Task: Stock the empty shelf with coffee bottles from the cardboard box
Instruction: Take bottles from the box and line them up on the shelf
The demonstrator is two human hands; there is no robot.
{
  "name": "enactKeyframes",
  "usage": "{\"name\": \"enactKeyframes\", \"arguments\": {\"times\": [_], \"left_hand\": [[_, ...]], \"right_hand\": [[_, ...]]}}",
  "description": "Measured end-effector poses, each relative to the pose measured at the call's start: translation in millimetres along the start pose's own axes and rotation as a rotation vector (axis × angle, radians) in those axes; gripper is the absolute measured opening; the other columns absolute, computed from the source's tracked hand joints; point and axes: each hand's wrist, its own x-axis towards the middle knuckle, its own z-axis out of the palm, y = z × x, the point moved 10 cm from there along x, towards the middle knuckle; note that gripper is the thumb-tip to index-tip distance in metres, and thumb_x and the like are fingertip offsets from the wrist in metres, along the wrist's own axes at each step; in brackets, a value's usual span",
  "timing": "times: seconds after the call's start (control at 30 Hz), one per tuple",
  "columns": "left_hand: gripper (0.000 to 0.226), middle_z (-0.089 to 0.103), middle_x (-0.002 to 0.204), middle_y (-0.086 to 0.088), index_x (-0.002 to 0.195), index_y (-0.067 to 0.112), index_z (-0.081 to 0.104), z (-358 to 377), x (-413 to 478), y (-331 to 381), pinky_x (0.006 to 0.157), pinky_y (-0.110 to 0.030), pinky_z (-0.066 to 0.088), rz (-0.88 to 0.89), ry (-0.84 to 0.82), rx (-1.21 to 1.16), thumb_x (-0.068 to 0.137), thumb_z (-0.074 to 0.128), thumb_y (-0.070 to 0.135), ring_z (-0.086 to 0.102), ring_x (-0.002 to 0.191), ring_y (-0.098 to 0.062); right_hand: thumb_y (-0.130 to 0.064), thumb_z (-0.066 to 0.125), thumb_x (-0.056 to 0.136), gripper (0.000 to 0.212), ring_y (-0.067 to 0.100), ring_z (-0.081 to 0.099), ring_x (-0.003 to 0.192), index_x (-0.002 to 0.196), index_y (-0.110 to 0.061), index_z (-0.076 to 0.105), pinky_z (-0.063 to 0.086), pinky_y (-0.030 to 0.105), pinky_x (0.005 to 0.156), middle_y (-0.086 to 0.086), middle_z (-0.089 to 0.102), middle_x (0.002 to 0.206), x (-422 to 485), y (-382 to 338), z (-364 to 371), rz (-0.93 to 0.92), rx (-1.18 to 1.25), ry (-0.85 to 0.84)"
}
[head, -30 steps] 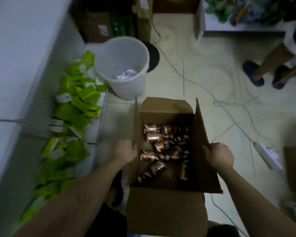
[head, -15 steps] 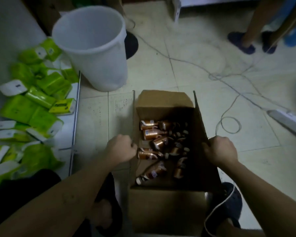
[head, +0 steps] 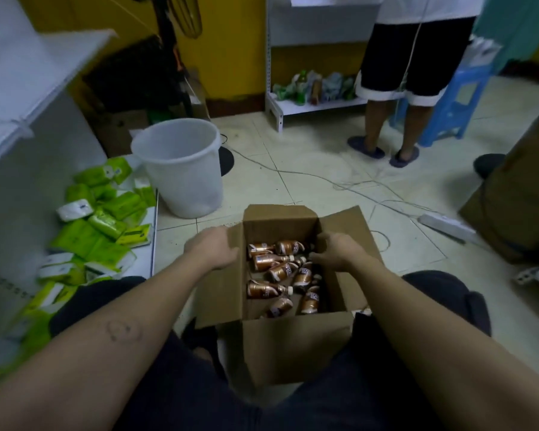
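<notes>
Both of your hands were at the cardboard box (head: pixel 296 346). Your left hand (head: pixel 213 248) was clenched on the box's left flap, fingers wrapped over its edge. Your right hand (head: pixel 336 250) reached down inside by the right wall, fingers curled just above the bottles; whether they had closed on one, you could not tell from this view. The coffee bottles (head: pixel 280 272) lay on their sides in a loose heap on the box floor, between your two hands and just below your right fingertips. Beyond your left hand stood a white bucket (head: pixel 181 169), with green packs (head: pixel 103 219) scattered further left.
</notes>
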Motion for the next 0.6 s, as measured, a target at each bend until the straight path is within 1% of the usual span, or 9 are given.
{"name": "enactKeyframes", "arguments": {"times": [0.07,0.13,0.2,0.23,0.3,0.37,0.43,0.53,0.6], "left_hand": [[0.035,0.061,0.1,-0.002,0.104,0.019,0.057,4.8,-8.3,15.3,0.074,-0.033,0.05,0.04,-0.036,-0.014,0.083,0.058,0.047,0.06,0.091,-0.024],[0.025,0.06,0.091,0.001,0.093,0.021,0.054,17.5,-8.0,28.1,0.069,-0.032,0.05,0.071,-0.069,-0.026,0.084,0.059,0.044,0.06,0.083,-0.021],[0.021,0.06,0.086,0.002,0.086,0.022,0.053,40.4,0.1,37.0,0.063,-0.03,0.049,0.069,-0.127,-0.048,0.083,0.062,0.041,0.059,0.077,-0.017],[0.02,0.061,0.086,0.001,0.086,0.022,0.055,55.2,7.3,40.9,0.063,-0.03,0.049,0.068,-0.161,-0.069,0.082,0.064,0.04,0.059,0.076,-0.016],[0.019,0.062,0.088,0.0,0.089,0.022,0.058,91.5,23.8,49.1,0.067,-0.031,0.052,0.07,-0.256,-0.12,0.082,0.065,0.038,0.06,0.078,-0.016],[0.016,0.062,0.09,0.0,0.091,0.022,0.059,132.3,41.5,56.0,0.074,-0.032,0.054,0.062,-0.359,-0.186,0.083,0.065,0.035,0.061,0.08,-0.015],[0.021,0.062,0.09,0.002,0.093,0.024,0.059,174.4,58.0,61.0,0.074,-0.033,0.055,0.04,-0.46,-0.249,0.081,0.067,0.04,0.061,0.08,-0.014],[0.032,0.064,0.09,0.003,0.102,0.024,0.062,234.1,87.8,63.5,0.073,-0.035,0.057,-0.001,-0.573,-0.248,0.079,0.066,0.046,0.063,0.079,-0.015],[0.038,0.064,0.096,0.002,0.112,0.022,0.059,270.8,111.9,63.1,0.072,-0.035,0.055,-0.022,-0.594,-0.237,0.082,0.063,0.043,0.061,0.081,-0.015]], "right_hand": [[-0.036,0.066,0.084,0.049,0.022,0.056,0.102,0.127,-0.018,0.053,0.044,0.03,0.078,0.007,0.06,0.124,-3.8,1.2,7.0,0.013,0.037,-0.017],[-0.036,0.066,0.084,0.054,0.023,0.055,0.112,0.132,-0.016,0.05,0.045,0.031,0.083,0.008,0.058,0.128,-2.1,12.5,13.1,0.058,0.038,-0.052],[-0.035,0.064,0.087,0.055,0.025,0.053,0.119,0.135,-0.014,0.048,0.044,0.033,0.09,0.008,0.056,0.13,5.0,28.1,23.9,0.116,0.023,-0.105],[-0.035,0.063,0.087,0.052,0.024,0.054,0.117,0.133,-0.014,0.049,0.043,0.033,0.09,0.008,0.057,0.126,11.2,35.8,32.0,0.143,0.021,-0.141],[-0.039,0.063,0.086,0.047,0.021,0.056,0.103,0.125,-0.015,0.054,0.043,0.032,0.087,0.004,0.059,0.11,29.9,50.8,56.2,0.19,0.04,-0.226],[-0.042,0.064,0.084,0.042,0.017,0.056,0.096,0.117,-0.017,0.057,0.046,0.034,0.09,0.001,0.06,0.105,57.0,64.0,83.6,0.227,0.083,-0.291],[-0.039,0.064,0.085,0.045,0.02,0.057,0.101,0.123,-0.018,0.054,0.046,0.037,0.093,0.004,0.061,0.113,80.5,74.2,111.4,0.267,0.13,-0.36],[-0.039,0.06,0.088,0.052,0.026,0.052,0.12,0.134,-0.018,0.05,0.04,0.04,0.106,0.004,0.055,0.133,110.2,82.0,151.2,0.285,0.187,-0.437],[-0.04,0.06,0.088,0.052,0.026,0.052,0.12,0.133,-0.018,0.051,0.04,0.04,0.105,0.006,0.056,0.133,133.2,93.1,179.1,0.318,0.249,-0.445]]}}
